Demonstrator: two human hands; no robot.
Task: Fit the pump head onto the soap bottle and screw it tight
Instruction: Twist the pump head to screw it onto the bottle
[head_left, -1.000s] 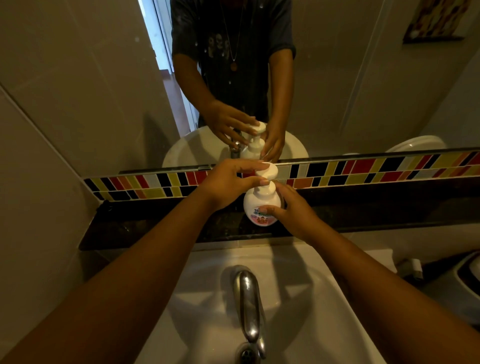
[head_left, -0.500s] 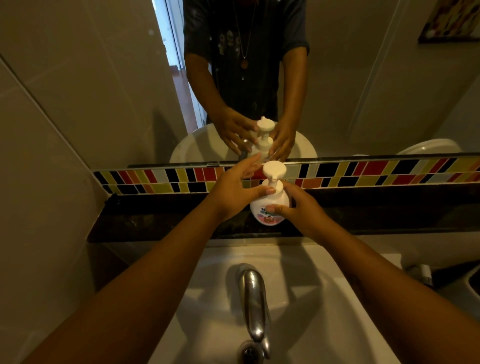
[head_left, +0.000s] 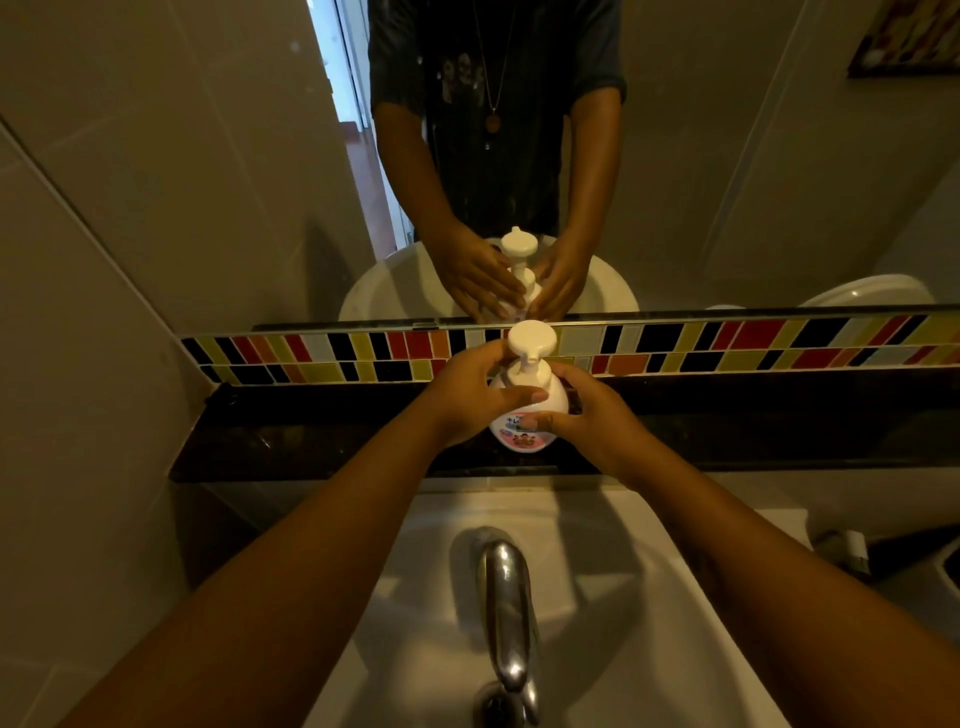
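A round white soap bottle (head_left: 556, 402) with a pink label stands upright on the dark ledge (head_left: 311, 441) behind the sink. Its white pump head (head_left: 531, 340) sits on the neck, disc top uppermost. My left hand (head_left: 467, 397) wraps the bottle's left shoulder, thumb across the front just below the pump collar. My right hand (head_left: 592, 415) holds the bottle's lower right side, fingers on the label. The bottle's left half is hidden behind my left hand.
A white sink (head_left: 649, 597) with a chrome tap (head_left: 506, 613) lies below my arms. A strip of coloured tiles (head_left: 727, 343) runs behind the ledge, under a mirror (head_left: 208, 156) that reflects the bottle and a person's arms. A white object sits at far right (head_left: 852, 548).
My left hand has dropped from the pump head's top down to the bottle's shoulder, leaving the disc bare. The right hand stays on the bottle. The view has tilted slightly.
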